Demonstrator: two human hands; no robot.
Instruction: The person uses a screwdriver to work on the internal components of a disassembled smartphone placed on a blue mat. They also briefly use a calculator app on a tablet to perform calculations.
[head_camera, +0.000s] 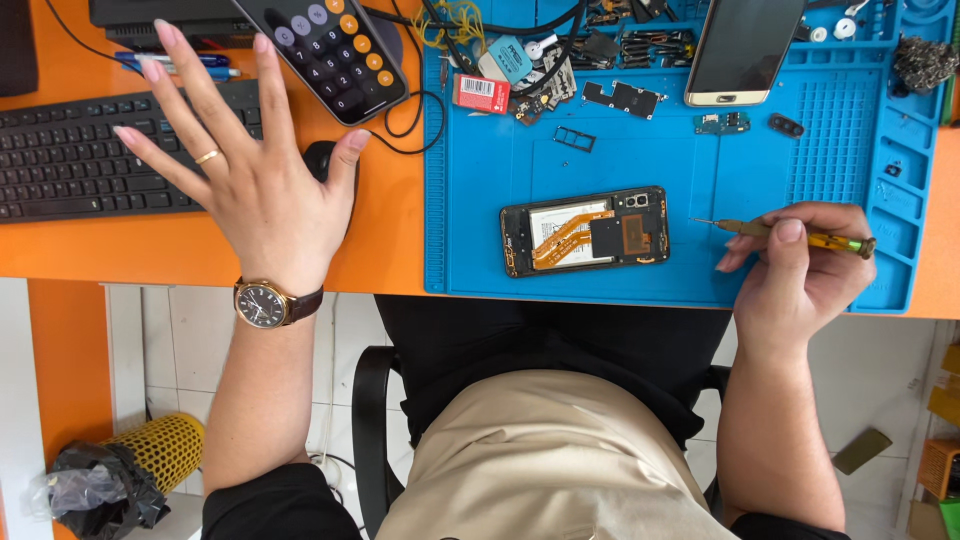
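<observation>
At the bottom centre of the frame, the lap of a seated person is seen, with a black chair (372, 420) beneath. At lower left, a yellow mesh bin (160, 448) with a black bag is seen on the tiled floor.

Right of centre, a thin yellow-handled screwdriver (800, 236) is gripped by the right hand (800, 275); the fingers are curled closed around the handle, the thumb is laid along it, and the tip is pointed left toward an opened phone (585, 232). The phone is laid back-off near the middle of the frame, on a blue work mat (760, 170), with its orange ribbon cables exposed; tip and phone are kept just apart.

At left, the left hand (250, 175) is held wide open, fingers spread, nothing grasped, above a black mouse (322, 158) and the right end of a black keyboard (70, 150) on the orange desk (200, 250). A watch (263, 303) is worn on that wrist.

Farther up, a phone showing a calculator (325, 50) is seen at upper centre-left. Along the top of the mat, small loose parts (625, 97) and a gold-edged phone (745, 45) with a dark screen are laid.
</observation>
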